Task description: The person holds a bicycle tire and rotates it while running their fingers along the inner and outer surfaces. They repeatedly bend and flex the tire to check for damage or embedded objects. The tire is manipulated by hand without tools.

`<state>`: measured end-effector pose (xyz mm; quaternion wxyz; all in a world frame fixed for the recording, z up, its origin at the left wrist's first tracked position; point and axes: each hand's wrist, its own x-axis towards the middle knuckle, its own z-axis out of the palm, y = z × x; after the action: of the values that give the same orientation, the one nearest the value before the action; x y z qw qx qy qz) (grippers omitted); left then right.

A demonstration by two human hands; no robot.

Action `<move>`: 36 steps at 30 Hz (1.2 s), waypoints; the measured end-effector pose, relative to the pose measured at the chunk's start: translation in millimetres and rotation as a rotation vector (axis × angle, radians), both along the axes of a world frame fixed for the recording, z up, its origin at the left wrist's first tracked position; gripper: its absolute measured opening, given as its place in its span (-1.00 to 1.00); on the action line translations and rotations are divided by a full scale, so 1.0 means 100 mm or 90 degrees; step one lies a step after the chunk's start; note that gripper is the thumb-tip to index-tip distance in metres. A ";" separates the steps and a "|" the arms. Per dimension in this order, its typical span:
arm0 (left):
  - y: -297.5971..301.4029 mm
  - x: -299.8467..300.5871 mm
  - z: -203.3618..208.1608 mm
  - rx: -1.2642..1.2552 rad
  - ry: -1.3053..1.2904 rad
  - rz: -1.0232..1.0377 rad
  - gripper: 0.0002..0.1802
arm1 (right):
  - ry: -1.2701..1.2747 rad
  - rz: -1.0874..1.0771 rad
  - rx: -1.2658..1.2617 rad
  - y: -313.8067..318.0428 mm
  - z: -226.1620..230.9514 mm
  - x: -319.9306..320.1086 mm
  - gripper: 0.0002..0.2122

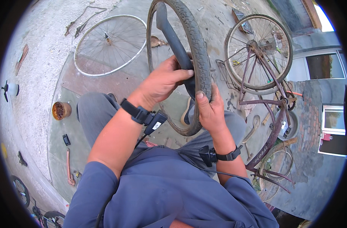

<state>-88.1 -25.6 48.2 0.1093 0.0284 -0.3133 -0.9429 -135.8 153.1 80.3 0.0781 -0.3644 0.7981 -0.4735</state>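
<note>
A black bicycle tyre (199, 49) stands upright in front of me, its tread facing right. A dark inner tube (173, 40) hangs partly out of it and runs down into its inner side. My left hand (160, 79) is closed round the tube, thumb lying across it at the tyre's inner edge; its fingertips are hidden behind the tube. On the tyre's right side, my right hand (212, 112) grips the tread and sidewall, thumb on the near side. The tyre's lower end reaches down between my knees.
A bare spoked wheel (108, 38) lies ahead to the left. On the right stands a rusty bicycle frame (273, 138) with its rear wheel up, near a grey basin (294, 131). A brown pot (61, 110) and a reddish wrench (69, 167) are on the left.
</note>
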 end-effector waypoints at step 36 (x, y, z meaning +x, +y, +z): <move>-0.69 -1.01 -0.10 0.266 0.050 0.155 -0.71 | 0.037 0.126 0.054 0.42 0.02 -0.49 -0.52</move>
<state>-188.8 -94.9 38.1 0.2257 0.0514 -0.1012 -0.9676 -185.0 195.0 82.6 0.1163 -0.4515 0.7793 -0.4187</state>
